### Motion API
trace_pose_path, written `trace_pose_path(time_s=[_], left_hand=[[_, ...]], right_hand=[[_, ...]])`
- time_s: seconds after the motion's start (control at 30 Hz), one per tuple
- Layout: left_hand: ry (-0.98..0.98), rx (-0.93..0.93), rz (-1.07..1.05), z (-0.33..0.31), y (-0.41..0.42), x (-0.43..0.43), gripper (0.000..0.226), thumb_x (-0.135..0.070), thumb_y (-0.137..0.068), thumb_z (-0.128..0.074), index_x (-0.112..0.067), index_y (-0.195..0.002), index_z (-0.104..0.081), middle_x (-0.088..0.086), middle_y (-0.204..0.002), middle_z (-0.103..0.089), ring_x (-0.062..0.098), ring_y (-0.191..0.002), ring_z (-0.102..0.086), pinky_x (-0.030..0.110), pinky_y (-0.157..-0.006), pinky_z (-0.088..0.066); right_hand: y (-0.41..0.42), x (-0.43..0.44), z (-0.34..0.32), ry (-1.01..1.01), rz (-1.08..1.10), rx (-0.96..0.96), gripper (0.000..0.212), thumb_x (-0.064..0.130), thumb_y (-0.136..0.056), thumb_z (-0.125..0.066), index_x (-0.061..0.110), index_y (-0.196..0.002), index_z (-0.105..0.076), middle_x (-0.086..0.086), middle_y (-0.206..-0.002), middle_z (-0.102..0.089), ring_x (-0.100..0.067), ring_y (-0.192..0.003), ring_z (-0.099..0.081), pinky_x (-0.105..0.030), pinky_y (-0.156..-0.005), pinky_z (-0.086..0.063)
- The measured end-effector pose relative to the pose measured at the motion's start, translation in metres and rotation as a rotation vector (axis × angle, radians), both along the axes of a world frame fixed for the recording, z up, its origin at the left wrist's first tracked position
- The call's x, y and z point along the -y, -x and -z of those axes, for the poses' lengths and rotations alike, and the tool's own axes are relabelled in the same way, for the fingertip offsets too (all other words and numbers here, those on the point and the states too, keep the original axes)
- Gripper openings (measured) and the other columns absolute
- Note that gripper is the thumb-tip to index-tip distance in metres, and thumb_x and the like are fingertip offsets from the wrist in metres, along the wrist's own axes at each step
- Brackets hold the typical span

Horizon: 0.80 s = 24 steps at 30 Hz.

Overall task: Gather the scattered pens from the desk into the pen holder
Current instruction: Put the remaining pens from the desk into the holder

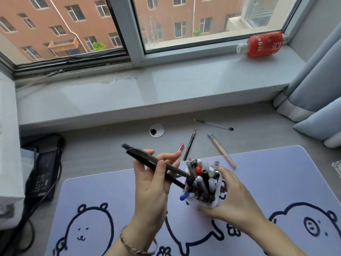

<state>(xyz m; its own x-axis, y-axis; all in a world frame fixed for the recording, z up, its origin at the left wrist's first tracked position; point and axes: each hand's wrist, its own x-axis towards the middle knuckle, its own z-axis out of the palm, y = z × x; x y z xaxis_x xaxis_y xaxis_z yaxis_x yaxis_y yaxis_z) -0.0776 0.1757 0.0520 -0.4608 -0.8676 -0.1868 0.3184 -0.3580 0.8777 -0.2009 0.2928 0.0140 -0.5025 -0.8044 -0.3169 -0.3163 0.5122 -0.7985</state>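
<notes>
Left hand (153,183) is pinching two black pens (147,159), tips angling into the packed pen holder (206,205); right hand (234,198) is gripping the holder's side.

Head-worn wide-angle view, looking forward and down, close over desk (96,146), window (184,24) beyond

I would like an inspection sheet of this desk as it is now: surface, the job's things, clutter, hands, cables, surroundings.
Surface: grey desk, with a lilac bear-print mat on it.
Job's things: translucent white pen holder, crowded with pens. Loose on the desk: clear pen with black cap, thin black pencil, pink pen with grey cap reaching onto the mat, small red pen-like piece.
Clutter: red plastic bottle lying on the windowsill.
Hands: left hand grips two black pens, tips at the holder; right hand grips the holder.
Cables: black power adapter with black cable, far left; round desk grommet.
Surroundings: window, grey curtain.
</notes>
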Motion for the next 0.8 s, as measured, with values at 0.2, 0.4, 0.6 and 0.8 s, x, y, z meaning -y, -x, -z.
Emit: trace_pose_path(time_s=[0.2, 0.4, 0.6, 0.8], left_hand=[[0.175, 0.154, 0.027, 0.013, -0.005, -0.034, 0.029, -0.004, -0.083, -0.059, -0.033, -0.082, -0.06, 0.009, -0.102, -0.071, 0.015, -0.111, -0.062, 0.02, -0.089, -0.05], [0.216, 0.364, 0.007, 0.017, -0.014, -0.033, 0.042, 0.013, -0.073, -0.066, -0.023, -0.093, -0.059, -0.008, -0.094, -0.074, 0.009, -0.095, -0.068, 0.025, -0.088, -0.054], [0.231, 0.241, 0.019, 0.002, -0.021, -0.031, 0.041, -0.005, -0.085, -0.053, -0.036, -0.112, -0.046, -0.006, -0.092, -0.075, 0.016, -0.092, -0.07, 0.021, -0.083, -0.055], [0.501, 0.223, 0.029, 0.002, -0.028, -0.035, 0.062, -0.003, -0.084, -0.053, -0.052, -0.12, -0.044, -0.005, -0.101, -0.071, 0.018, -0.097, -0.069, 0.025, -0.086, -0.054]], right_hand=[[-0.018, -0.007, 0.004, 0.047, 0.017, -0.005, 0.075, 0.048, -0.038, -0.074, 0.06, -0.1, -0.033, 0.034, -0.111, -0.046, 0.003, -0.103, -0.052, -0.022, -0.085, -0.047], [-0.021, -0.016, 0.005, 0.038, -0.015, -0.072, 0.091, 0.048, -0.042, -0.076, 0.04, -0.124, -0.037, 0.032, -0.111, -0.044, -0.004, -0.106, -0.052, -0.024, -0.09, -0.046], [-0.023, -0.019, 0.006, 0.044, -0.014, -0.04, 0.096, 0.053, -0.039, -0.074, 0.039, -0.126, -0.037, 0.034, -0.112, -0.041, -0.003, -0.109, -0.051, -0.025, -0.094, -0.046], [-0.023, -0.02, 0.003, 0.037, -0.01, -0.073, 0.092, 0.041, -0.047, -0.083, 0.035, -0.127, -0.038, 0.024, -0.113, -0.045, -0.007, -0.108, -0.051, -0.028, -0.093, -0.047]])
